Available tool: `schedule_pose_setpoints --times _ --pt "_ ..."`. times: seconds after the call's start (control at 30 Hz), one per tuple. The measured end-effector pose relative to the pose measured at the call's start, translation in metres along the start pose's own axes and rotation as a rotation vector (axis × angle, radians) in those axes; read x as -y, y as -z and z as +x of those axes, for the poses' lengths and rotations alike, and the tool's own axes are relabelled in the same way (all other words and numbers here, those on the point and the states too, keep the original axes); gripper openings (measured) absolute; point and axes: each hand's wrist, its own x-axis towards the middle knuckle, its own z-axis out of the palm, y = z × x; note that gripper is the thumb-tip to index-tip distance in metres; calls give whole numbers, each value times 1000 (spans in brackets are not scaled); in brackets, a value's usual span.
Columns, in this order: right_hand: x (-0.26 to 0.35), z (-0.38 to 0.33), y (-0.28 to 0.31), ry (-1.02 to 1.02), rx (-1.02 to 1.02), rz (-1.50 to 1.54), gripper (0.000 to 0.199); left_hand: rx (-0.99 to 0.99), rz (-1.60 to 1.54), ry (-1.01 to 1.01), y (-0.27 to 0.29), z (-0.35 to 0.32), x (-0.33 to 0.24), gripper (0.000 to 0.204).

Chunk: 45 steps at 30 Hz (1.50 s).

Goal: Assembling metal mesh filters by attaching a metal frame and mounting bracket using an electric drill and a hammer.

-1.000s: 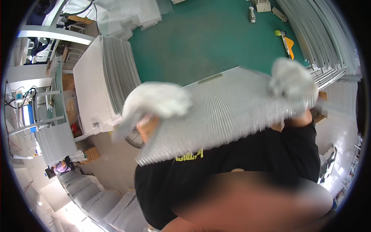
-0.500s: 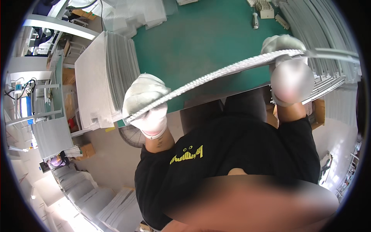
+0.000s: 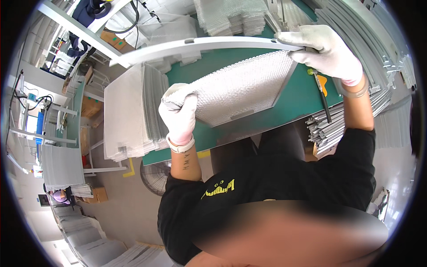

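Observation:
My left hand (image 3: 178,109), in a white glove, grips the left corner of a silvery mesh panel (image 3: 244,86) tilted above the green tabletop. My gloved right hand (image 3: 327,51) pinches the right end of a long, pale, slim metal strip (image 3: 209,43). That strip reaches left past the panel, just beyond its far edge, with a gap between them toward the left. The panel's far right corner lies against or just under my right fingers; whether they also hold it I cannot tell.
Stacked mesh sheets (image 3: 129,111) stand at the table's left, with more mesh sheets (image 3: 229,18) at the back. A black-handled tool (image 3: 323,95) lies at the right, near an orange piece (image 3: 322,84). Bundled metal strips (image 3: 331,127) sit by the right edge. A fan (image 3: 155,175) stands below.
The panel has tipped from nearly edge-on to showing its broad face. The strip, formerly sticking out rightward from my right hand, now spans leftward beyond the panel. My right hand has turned.

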Motion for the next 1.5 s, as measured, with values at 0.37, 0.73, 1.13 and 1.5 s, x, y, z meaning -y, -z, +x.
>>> schedule_pose_setpoints --times 0.37,0.73,1.13,1.5 --pt "24 26 16 194 206 -130 52 48 55 138 1 5 -21 18" --pt "41 61 -25 309 170 142 34 -111 -35 -219 -19 6 -9 47" --pt "44 78 -37 251 198 -5 49 -406 -26 -345 -26 13 10 67" --pt "31 83 -46 333 85 64 52 -440 448 -469 -23 18 23 40"
